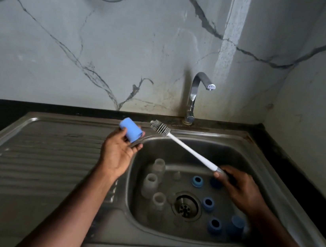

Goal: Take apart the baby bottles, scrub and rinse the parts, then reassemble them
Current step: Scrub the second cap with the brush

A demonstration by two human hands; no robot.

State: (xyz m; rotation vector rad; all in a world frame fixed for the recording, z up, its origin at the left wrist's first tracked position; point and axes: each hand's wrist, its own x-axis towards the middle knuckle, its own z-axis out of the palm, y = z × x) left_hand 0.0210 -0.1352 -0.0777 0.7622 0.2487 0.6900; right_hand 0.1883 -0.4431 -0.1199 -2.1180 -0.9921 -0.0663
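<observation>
My left hand [117,152] holds a light blue bottle cap [130,129] at its fingertips, above the sink's left rim. My right hand [236,187] grips the handle of a white bottle brush [186,147]; its bristle head [160,127] points up and left, close to the cap but apart from it. Down in the steel sink basin [177,152] stand three clear bottle bodies [150,183] on the left. Blue collar rings [208,203] and another blue cap [235,226] lie on the right, with small clear nipples [177,175] between them.
The chrome tap [194,96] rises behind the basin, its spout turned right with no water running. A ribbed steel drainboard [39,161] stretches to the left. The drain [185,208] sits mid-basin. A marble-patterned wall stands behind, a black counter edge around the sink.
</observation>
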